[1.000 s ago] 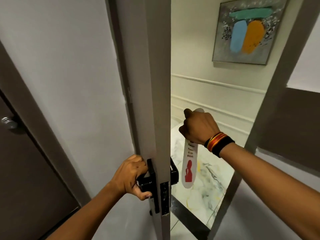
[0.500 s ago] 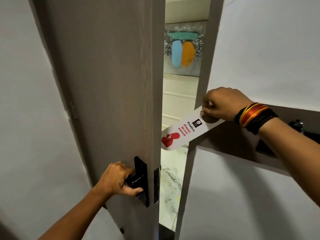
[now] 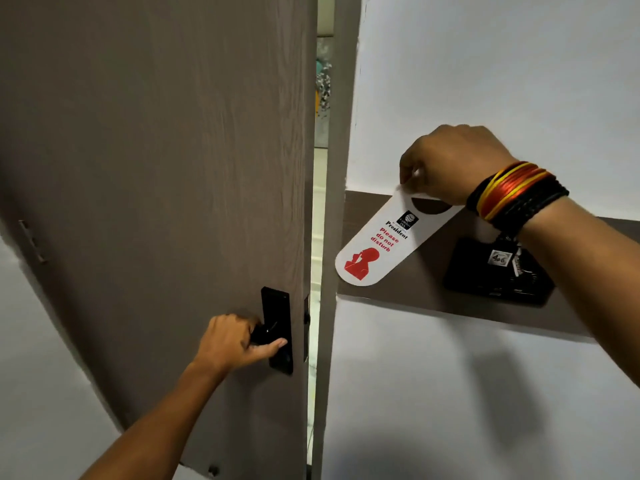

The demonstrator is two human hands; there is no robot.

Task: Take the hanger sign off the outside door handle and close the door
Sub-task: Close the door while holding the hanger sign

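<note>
The brown wood-grain door (image 3: pixel 166 161) fills the left half and stands a narrow gap away from its frame (image 3: pixel 341 98). My left hand (image 3: pixel 232 341) grips the black inside door handle (image 3: pixel 275 330) on its black plate. My right hand (image 3: pixel 446 164) pinches the top of the white hanger sign (image 3: pixel 384 244), which reads "Please do not disturb" in red with a red figure. The sign hangs slanted in front of the wall, on the room side of the frame. The outside handle is hidden behind the door.
A brown wall band (image 3: pixel 415 292) carries a black key-card holder (image 3: pixel 498 271) with a key tag, just under my right wrist. White wall (image 3: pixel 485 64) lies above and below the band. Corridor floor and a painting show through the gap (image 3: pixel 320 98).
The door has swung from wide open to almost shut under my left hand. My right hand has drawn the sign out of the corridor, through the gap, to the wall inside.
</note>
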